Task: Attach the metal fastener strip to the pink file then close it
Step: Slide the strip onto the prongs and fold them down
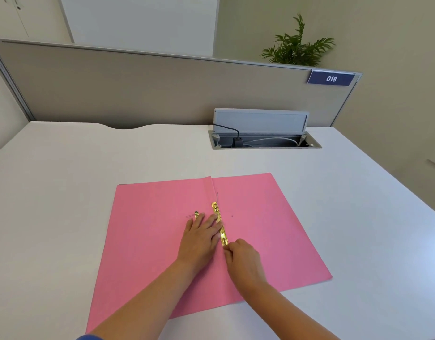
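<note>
- 2 hands on the pink file (260,241), lying open on the white tabletop (89,163)
- left hand (201,238) flat, fingers spread, pressing the gold fastener strip (216,212) beside the fold
- right hand (243,258) pinching the strip's near end

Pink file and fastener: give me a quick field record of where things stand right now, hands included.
file: pink file lies open and flat on the white desk
fastener: gold metal strip lies along the centre fold
left hand: left hand flat, fingers pressing on the strip's middle
right hand: right hand pinching the strip's near end
loose part: small gold piece beside the left fingertips
closed: not yet
</note>
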Available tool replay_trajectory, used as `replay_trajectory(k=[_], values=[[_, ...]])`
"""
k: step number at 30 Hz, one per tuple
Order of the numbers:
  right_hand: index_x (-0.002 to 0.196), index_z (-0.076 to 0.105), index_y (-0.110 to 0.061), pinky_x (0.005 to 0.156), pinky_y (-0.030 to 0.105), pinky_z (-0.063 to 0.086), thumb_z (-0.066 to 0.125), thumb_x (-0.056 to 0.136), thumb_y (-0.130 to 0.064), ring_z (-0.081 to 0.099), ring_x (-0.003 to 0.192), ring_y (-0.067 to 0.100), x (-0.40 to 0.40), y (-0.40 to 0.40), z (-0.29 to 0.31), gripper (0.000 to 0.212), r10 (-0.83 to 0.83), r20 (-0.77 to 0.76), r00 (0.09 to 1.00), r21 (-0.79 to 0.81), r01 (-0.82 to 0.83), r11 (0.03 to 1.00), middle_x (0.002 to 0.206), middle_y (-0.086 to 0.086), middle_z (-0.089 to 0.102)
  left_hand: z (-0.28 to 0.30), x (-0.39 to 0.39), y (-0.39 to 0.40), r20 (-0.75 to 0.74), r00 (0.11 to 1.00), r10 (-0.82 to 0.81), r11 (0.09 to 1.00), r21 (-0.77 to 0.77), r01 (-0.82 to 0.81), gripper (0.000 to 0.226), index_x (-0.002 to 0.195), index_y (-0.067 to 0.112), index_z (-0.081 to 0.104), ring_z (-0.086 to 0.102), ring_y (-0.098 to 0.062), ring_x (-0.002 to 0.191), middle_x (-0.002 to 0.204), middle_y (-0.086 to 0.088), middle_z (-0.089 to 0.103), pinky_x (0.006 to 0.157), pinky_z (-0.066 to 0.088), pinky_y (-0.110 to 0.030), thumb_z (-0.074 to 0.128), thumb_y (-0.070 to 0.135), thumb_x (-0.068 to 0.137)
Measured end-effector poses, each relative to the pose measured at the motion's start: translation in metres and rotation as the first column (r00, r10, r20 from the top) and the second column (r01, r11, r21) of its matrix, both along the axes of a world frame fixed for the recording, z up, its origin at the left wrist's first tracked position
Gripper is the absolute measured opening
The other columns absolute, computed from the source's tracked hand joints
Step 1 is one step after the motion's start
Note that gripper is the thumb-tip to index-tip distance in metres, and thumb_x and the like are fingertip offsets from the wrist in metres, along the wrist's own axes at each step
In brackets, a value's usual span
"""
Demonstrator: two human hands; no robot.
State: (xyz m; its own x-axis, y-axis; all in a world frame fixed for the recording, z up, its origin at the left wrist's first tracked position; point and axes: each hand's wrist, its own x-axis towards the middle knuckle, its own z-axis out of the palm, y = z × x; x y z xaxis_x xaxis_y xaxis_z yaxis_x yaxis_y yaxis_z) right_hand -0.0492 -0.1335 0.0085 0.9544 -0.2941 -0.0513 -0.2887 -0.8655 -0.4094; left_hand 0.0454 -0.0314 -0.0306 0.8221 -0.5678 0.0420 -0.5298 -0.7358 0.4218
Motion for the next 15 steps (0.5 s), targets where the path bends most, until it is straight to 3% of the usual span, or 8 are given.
replay_trajectory(k=[5, 10, 15], values=[[0.094, 0.069, -0.011, 0.075, 0.029, 0.041, 0.042, 0.093, -0.019, 0.059, 0.088, 0.022, -0.021, 0.004, -0.009, 0.028, -0.09, 0.062, 0.994, 0.05, 0.087, 0.995, 0.096, 0.006, 0.066, 0.001, 0.001, 0.0, -0.003, 1.0, -0.016, 1.0, 0.006, 0.016, 0.044, 0.14, 0.031, 0.038, 0.015, -0.018, 0.144, 0.154, 0.014, 0.027, 0.116, 0.009, -0.039, 0.028, 0.033, 0.097], [0.104, 0.068, -0.014, 0.083, 0.029, 0.043, 0.038, 0.096, -0.022, 0.058, 0.097, 0.021, -0.022, 0.006, -0.01, 0.032, -0.053, 0.071, 0.996, 0.014, 0.052, 0.999, 0.104, 0.004, 0.065, 0.0, 0.001, 0.0, -0.005, 1.0, -0.013, 1.0, 0.001, 0.013, 0.043, 0.14, 0.031, 0.038, 0.015, -0.019, 0.144, 0.154, 0.013, 0.027, 0.116, 0.009, -0.04, 0.028, 0.034, 0.098], [0.104, 0.068, -0.016, 0.081, 0.025, 0.043, 0.042, 0.094, -0.021, 0.059, 0.094, 0.018, -0.024, 0.003, -0.011, 0.028, -0.086, 0.125, 0.988, 0.056, 0.08, 0.995, 0.102, 0.001, 0.066, 0.0, 0.001, 0.0, -0.009, 1.0, -0.02, 1.0, 0.009, 0.02, 0.045, 0.141, 0.032, 0.036, 0.013, -0.018, 0.145, 0.155, 0.013, 0.025, 0.117, 0.008, -0.04, 0.028, 0.035, 0.098]])
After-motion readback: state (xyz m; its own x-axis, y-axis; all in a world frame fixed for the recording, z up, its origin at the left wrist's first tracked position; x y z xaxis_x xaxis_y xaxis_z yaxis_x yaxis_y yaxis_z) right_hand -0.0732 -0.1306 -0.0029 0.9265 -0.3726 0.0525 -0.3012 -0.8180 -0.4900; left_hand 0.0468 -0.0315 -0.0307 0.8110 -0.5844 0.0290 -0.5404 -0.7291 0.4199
